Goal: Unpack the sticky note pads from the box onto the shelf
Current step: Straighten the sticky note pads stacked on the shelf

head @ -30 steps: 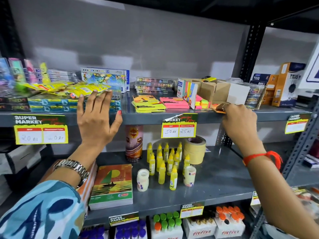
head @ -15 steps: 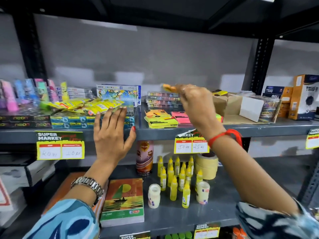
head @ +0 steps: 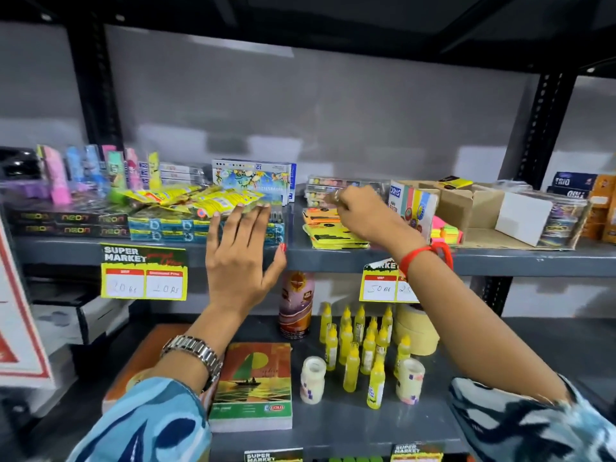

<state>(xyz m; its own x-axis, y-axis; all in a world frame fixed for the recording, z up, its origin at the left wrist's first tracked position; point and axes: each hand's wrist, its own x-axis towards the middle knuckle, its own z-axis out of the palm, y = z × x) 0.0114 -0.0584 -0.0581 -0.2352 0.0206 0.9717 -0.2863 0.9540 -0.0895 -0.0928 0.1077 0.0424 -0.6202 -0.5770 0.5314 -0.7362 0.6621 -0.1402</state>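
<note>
An open cardboard box (head: pixel 466 211) lies on the upper grey shelf (head: pixel 516 261) at the right, with neon pink, yellow and orange sticky note pads (head: pixel 446 233) at its mouth. Left of it is a stack of yellow pads (head: pixel 333 238) with an orange sticky note pad (head: pixel 318 215) on top. My right hand (head: pixel 363 213) is over that stack, its fingers curled onto the orange pad's right side. My left hand (head: pixel 243 258) is spread flat against the shelf's front edge and the blue packs there, holding nothing.
A printed carton (head: pixel 413 208) stands between the pad stack and the box. Yellow sachets (head: pixel 200 200) and blue packs (head: pixel 166 228) fill the shelf's left. Price tags (head: pixel 143 276) hang on the edge. Below are glue bottles (head: pixel 360 341), tape rolls (head: pixel 416 328) and a notebook (head: pixel 253 385).
My right hand took an orange pad from the box, carried it left and lowered it onto the yellow stack. My left hand stayed on the shelf edge. The camera shifted right.
</note>
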